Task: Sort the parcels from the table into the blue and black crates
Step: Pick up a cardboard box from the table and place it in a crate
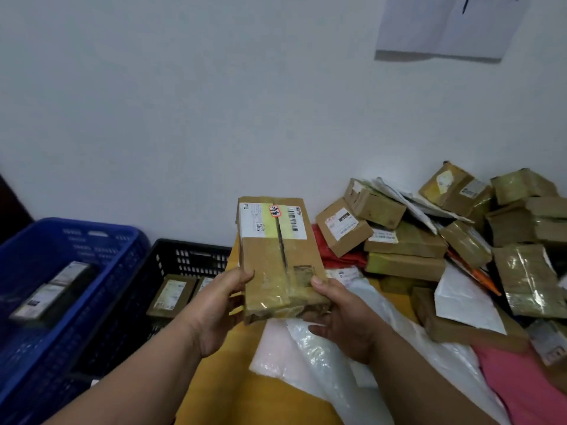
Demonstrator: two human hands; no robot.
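box: brown carton (pixel 280 259), taped, white label with barcode at its top, red-marked sticker; held up above the table edge, frame centre, tilted slightly.
left hand: (pixel 221 308) grips the box's lower left edge, thumb on the front face, fingers behind.
right hand: (pixel 340 314) grips the box's lower right corner, thumb on front, fingers curled under the bottom.
blue crate: (pixel 101 237) at 9 o'clock of box, one dark parcel (pixel 52 292) inside.
black crate: (pixel 196 256) just right of blue crate, touching or nearly, can't tell; two brown labelled parcels (pixel 175 294) inside.
table: yellow top (pixel 233 384), 6 o'clock.
pile: cartons (pixel 408 240) heaped at 3 o'clock against the wall; white bags (pixel 325 357) and pink bag (pixel 527 391) at 5 o'clock.
wall: white, paper sheet (pixel 451 26) at 1 o'clock.
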